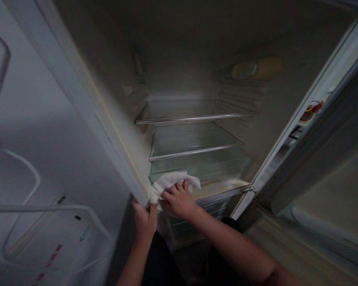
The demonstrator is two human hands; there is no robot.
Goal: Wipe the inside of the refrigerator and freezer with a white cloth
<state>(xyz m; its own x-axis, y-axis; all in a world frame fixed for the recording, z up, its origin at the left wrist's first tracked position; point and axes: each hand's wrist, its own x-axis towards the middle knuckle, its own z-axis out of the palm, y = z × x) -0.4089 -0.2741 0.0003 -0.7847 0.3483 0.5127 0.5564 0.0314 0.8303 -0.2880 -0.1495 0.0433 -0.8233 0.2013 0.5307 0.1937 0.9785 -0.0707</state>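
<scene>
Both bare forearms come up from the near bottom edge, angled toward each other. Left hand [145, 220] is raised, wrist straight, fingers curled round an edge, thumb toward the right. Right hand [179, 198] sits just right of it and slightly farther, palm down, fingers [175, 186] spread and pressed flat, pointing far-left. Hands nearly touch.

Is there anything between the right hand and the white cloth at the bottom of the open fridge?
Nothing visible. The right hand lies directly on the white crumpled cloth at the fridge's lower front edge. The left hand grips the fridge's pale side wall edge beside it. The glass shelves sit higher, apart from the cloth.
</scene>
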